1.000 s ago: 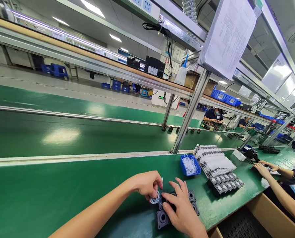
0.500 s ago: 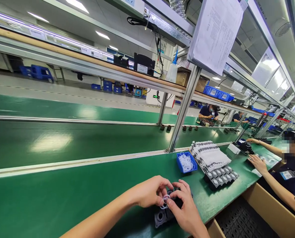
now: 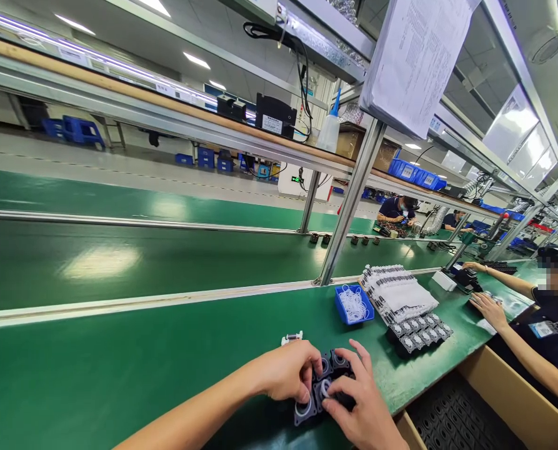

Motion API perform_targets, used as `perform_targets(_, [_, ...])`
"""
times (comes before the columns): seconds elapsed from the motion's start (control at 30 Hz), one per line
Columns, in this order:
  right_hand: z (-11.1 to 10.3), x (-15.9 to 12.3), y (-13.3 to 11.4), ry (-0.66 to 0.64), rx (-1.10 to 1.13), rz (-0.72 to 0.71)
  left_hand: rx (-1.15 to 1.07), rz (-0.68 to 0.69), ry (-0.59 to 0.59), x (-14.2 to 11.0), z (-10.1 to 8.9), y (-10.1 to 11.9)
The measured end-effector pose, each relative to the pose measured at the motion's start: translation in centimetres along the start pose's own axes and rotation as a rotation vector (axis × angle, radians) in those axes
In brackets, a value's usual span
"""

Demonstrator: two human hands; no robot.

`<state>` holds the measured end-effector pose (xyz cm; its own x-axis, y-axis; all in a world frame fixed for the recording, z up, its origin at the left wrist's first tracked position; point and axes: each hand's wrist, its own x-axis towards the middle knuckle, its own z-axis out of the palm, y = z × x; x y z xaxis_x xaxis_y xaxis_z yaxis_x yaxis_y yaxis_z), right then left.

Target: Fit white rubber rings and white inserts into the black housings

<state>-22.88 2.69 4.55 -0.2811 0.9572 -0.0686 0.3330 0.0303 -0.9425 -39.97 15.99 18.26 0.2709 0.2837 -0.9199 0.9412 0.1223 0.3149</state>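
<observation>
A green bench (image 3: pixel 119 362) spans the view, with an open carton (image 3: pixel 508 379) below its edge and a person (image 3: pixel 548 319) working farther right. A stack of white pieces (image 3: pixel 395 297) stands beside a blue bin (image 3: pixel 360 319) of loose white loops. Nearer, the right hand (image 3: pixel 360 400) has thumb and fingers curled at a white ring (image 3: pixel 323 390); the left hand (image 3: pixel 290 372) has thumb and fingers bent close together above another ring (image 3: pixel 302 415). Both rings are at the cluster of dark square parts (image 3: pixel 310 412) on the bench. The fingertips cover the contact, so I cannot tell whether either hand grips or only presses.

A ring could sit crooked if pressed on one side, and a sideways nudge could shift the unclamped parts.

Print on the hanging papers (image 3: pixel 419 69), the black device's label (image 3: pixel 272 124) and the badge (image 3: pixel 545 329) is too small to read; no brand is legible.
</observation>
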Motion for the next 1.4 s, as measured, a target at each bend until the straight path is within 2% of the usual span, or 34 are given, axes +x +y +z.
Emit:
perform_targets(0.27, [0.2, 0.1, 0.5, 0.086, 0.164, 0.130, 0.098, -0.044, 0.041, -0.2, 0.2, 0.6])
perform_targets(0.47, [0.1, -0.5, 0.4, -0.005, 0.140, 0.141, 0.166, 0.003, 0.048, -0.4, 0.3, 0.8])
perform_targets(0.57, [0.1, -0.3, 0.2, -0.005, 0.139, 0.166, 0.215, 0.018, 0.064, -0.6, 0.3, 1.1])
perform_targets(0.77, [0.1, -0.1, 0.1, -0.023, 0.146, 0.158, 0.245, 0.044, 0.093, -0.4, 0.3, 0.9])
perform_targets(0.93, [0.1, -0.5, 0.5, -0.026, 0.065, 0.096, 0.272, 0.075, 0.128, -0.4, 0.6, 0.8])
perform_targets(1.03, [-0.2, -0.9, 1.3, 0.066, 0.029, 0.048, 0.306, 0.099, 0.120, -0.4, 0.8, 1.0])
perform_targets(1.13, [-0.5, -1.4, 2.5, 0.204, -0.054, -0.044, 0.371, 0.142, 0.122, -0.3, 1.0, 1.0])
perform_targets(1.2, [-0.6, -1.6, 3.3, 0.250, -0.131, -0.108, 0.421, 0.164, 0.138, -0.2, 1.1, 1.0])
perform_targets(1.4, [-0.9, -2.0, 5.3, 0.439, -0.201, -0.231, 0.469, 0.138, 0.133, -0.3, 1.0, 0.8])
